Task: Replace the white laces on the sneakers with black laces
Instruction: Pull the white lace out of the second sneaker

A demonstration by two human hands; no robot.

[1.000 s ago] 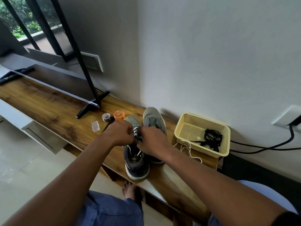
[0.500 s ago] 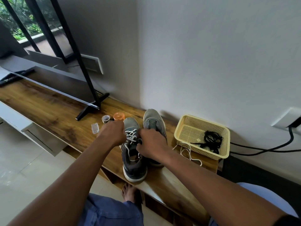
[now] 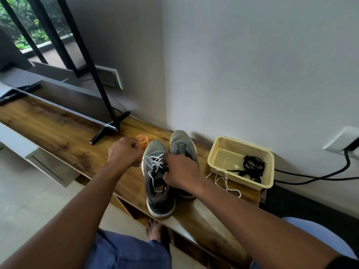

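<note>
Perforated plastic basket point(image 3: 269, 183) on glossy wood-grain shelf point(image 3: 58, 136)

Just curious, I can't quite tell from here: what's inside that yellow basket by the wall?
Inside the yellow basket lies a tangled bundle of black laces and a small pale scrap. The near wall hides the floor's front edge.

A home living room: television point(image 3: 58, 98) on a wooden console point(image 3: 58, 133).
</note>
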